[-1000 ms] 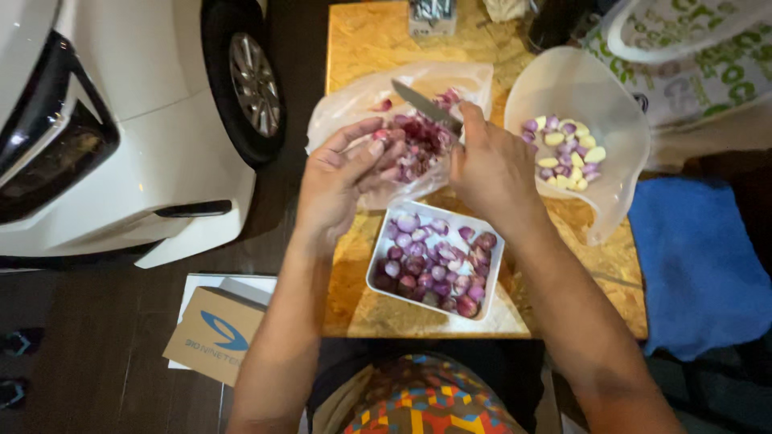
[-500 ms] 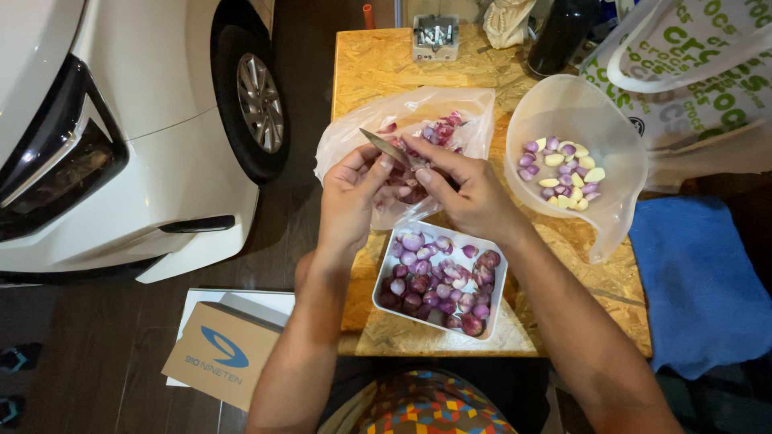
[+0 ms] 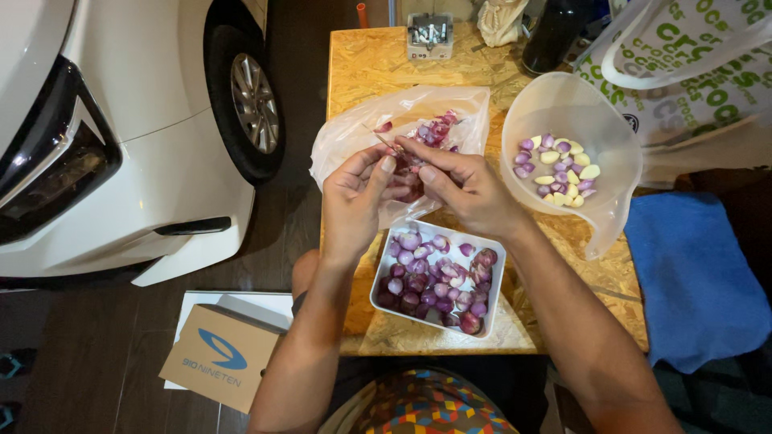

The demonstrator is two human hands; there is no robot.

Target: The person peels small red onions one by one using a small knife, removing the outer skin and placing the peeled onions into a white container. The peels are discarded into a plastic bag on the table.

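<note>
Wooden counter [image 3: 362, 72] stood beside white car [image 3: 121, 120]. Left hand [image 3: 358, 197] and right hand [image 3: 466, 189] met over plastic bag [image 3: 346, 141] of peels, fingers closed together on small shallot [image 3: 406, 183] (mostly hidden); thin knife [image 3: 384, 141] stuck out between them. White tray [image 3: 494, 301] of purple shallots lay just below; clear bowl [image 3: 563, 104] at right.

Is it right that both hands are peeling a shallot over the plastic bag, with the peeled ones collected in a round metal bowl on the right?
Not quite. The head view shows both hands, left and right, over the plastic bag, but the bowl on the right is translucent white plastic, not metal. The peeled pieces lie inside it.
</note>
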